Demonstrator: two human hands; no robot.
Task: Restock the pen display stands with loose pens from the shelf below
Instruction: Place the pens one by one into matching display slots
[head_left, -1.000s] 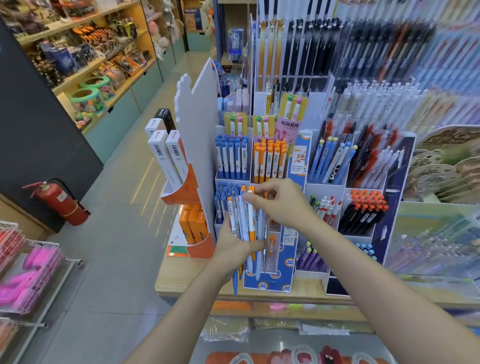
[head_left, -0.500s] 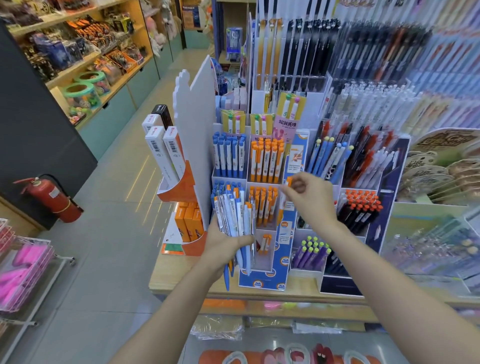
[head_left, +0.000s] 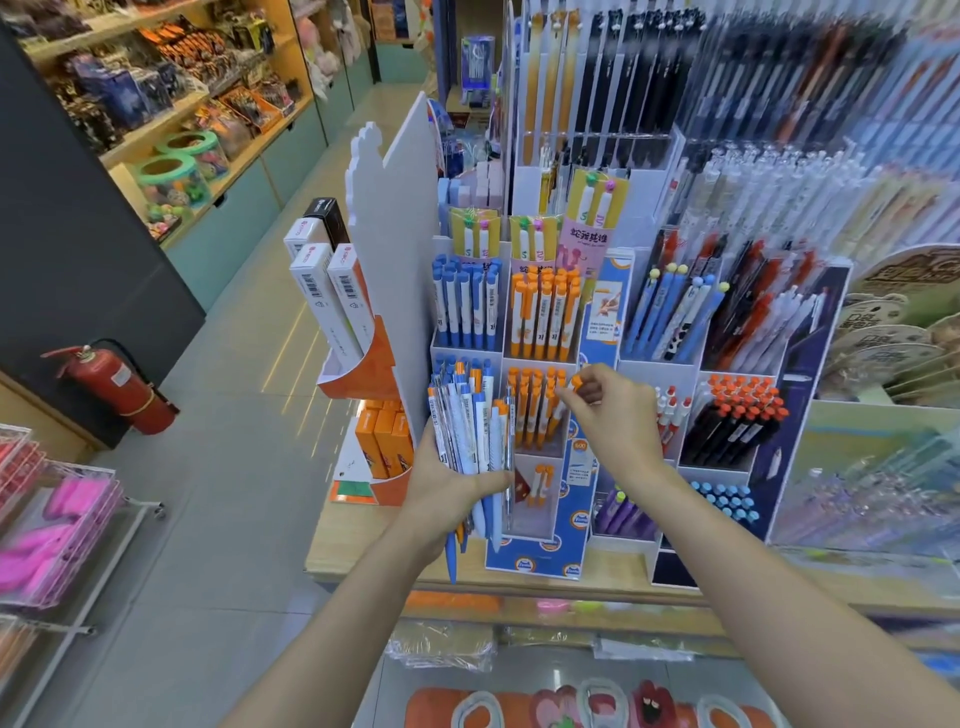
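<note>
My left hand (head_left: 447, 493) grips a bundle of loose blue, white and orange pens (head_left: 470, 431), held upright in front of the white tiered pen stand (head_left: 597, 364). My right hand (head_left: 615, 415) pinches the top of an orange pen (head_left: 575, 383) at the right edge of the stand's middle orange-pen compartment (head_left: 532, 410). Above it sit a full row of orange pens (head_left: 545, 312) and a row of blue pens (head_left: 465, 306). The lowest compartment (head_left: 540, 486) holds only a few orange pens.
More pen stands (head_left: 727, 415) fill the wooden table (head_left: 363, 564) to the right. White boxes in an orange holder (head_left: 332, 296) stand left. Plastic-wrapped packs (head_left: 441, 647) lie on the shelf below. A fire extinguisher (head_left: 119, 387) and pink wire baskets (head_left: 52, 525) border the aisle.
My right hand left the bundle with an orange pen, swung right and now lowers it at the middle orange compartment. The left hand keeps holding the bundle in place.
</note>
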